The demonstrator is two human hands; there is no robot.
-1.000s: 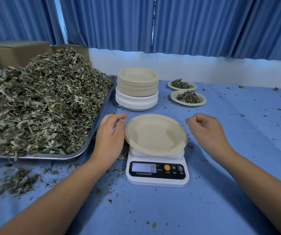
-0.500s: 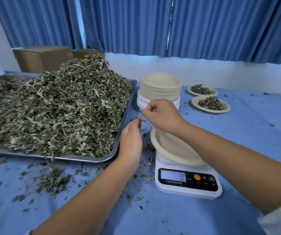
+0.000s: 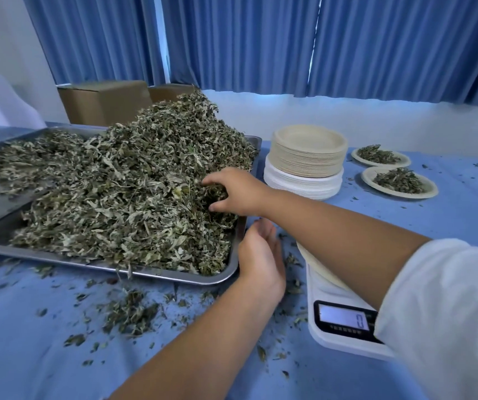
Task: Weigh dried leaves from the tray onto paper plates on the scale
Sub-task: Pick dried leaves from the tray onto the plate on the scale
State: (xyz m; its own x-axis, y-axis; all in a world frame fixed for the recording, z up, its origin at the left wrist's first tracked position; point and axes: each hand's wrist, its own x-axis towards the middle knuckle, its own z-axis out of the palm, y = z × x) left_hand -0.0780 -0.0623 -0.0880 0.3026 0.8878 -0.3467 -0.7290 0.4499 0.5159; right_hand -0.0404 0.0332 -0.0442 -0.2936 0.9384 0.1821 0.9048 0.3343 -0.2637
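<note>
A loose white sleeve (image 3: 448, 313) covers the right upper arm; the left hand (image 3: 260, 261) and right hand (image 3: 237, 192) are bare.

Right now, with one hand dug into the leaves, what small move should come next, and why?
Probably lift the right hand with its tuft of leaves across to the plate on the scale: its fingers curl round leaves in the pile, and the scale reads 0.
</note>
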